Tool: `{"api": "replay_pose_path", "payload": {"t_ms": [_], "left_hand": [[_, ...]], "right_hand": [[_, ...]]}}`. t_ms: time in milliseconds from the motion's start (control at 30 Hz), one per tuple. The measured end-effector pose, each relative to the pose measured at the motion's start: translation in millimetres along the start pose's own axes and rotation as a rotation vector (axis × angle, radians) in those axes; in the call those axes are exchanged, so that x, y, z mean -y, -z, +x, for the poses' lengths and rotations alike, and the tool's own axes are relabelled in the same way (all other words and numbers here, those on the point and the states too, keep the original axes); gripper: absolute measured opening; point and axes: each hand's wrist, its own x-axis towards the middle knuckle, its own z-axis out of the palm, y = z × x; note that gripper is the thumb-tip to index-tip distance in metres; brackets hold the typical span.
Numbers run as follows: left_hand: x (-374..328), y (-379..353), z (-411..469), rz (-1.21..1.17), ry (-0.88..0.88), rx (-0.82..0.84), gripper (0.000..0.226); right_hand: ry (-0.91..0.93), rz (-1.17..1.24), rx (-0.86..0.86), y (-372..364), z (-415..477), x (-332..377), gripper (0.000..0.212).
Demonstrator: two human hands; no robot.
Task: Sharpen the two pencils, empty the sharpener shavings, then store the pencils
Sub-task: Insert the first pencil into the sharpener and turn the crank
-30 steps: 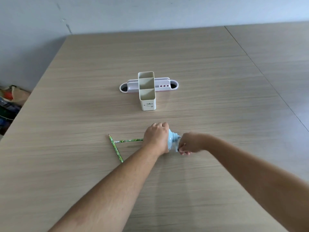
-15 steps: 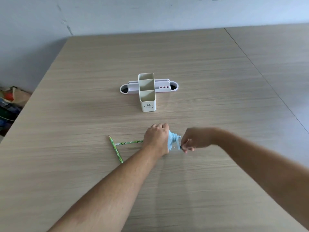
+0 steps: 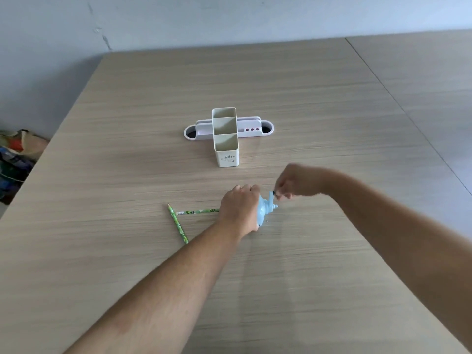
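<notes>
A light blue crank sharpener (image 3: 265,210) stands on the wooden table (image 3: 306,277). My left hand (image 3: 240,208) covers and grips its body. My right hand (image 3: 293,181) pinches the small dark crank handle (image 3: 274,192) at the sharpener's upper right. One green patterned pencil (image 3: 196,212) lies level, its right end hidden under my left hand at the sharpener. The second green pencil (image 3: 177,223) lies loose on the table to the left, its point aimed away from me.
A white desk organizer (image 3: 227,134) with tall open compartments and a low side tray stands behind the sharpener, mid-table. The table's left edge drops to a floor with coloured clutter (image 3: 15,159). A seam to another table (image 3: 408,111) runs at the right.
My right hand has swung from the sharpener's lower right up to its top right with the crank handle. My left hand and both pencils have stayed in place.
</notes>
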Motion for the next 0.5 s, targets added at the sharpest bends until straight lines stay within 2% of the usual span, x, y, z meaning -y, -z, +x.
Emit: {"api": "replay_pose_path", "payload": {"t_ms": [67,100,133,200,267,300,400,467,500], "left_hand": [[-1,0,1,0.000,0.000,0.014,0.066],[-1,1,1,-0.007,0.009,0.021,0.067],[-2,1,1,-0.017,0.024,0.029,0.067],[-2,1,1,-0.031,0.040,0.031,0.067],[-1,0,0,-0.027,0.024,0.017,0.063],[-1,0,-1,-0.024,0.012,0.003,0.060],[-3,1,-1,-0.002,-0.015,0.001,0.063],[-4,1,-1,-0.004,-0.013,0.009,0.064],[-4,0,0,-0.016,-0.002,0.013,0.063]], "right_hand": [[-0.077,-0.043,-0.178,-16,21,-5,0.020],[-0.120,-0.093,-0.202,-35,28,-7,0.022],[-0.143,-0.134,-0.165,-56,29,-11,0.022],[-0.127,-0.183,0.041,-76,10,-11,0.021],[-0.057,-0.105,0.278,-50,-12,-6,0.022],[-0.015,-0.072,0.315,-29,-19,0,0.021],[-0.007,-0.099,0.064,9,0,3,0.019],[-0.096,-0.198,-0.066,-12,23,-1,0.021],[-0.135,-0.256,-0.044,-34,28,-3,0.023]]}}
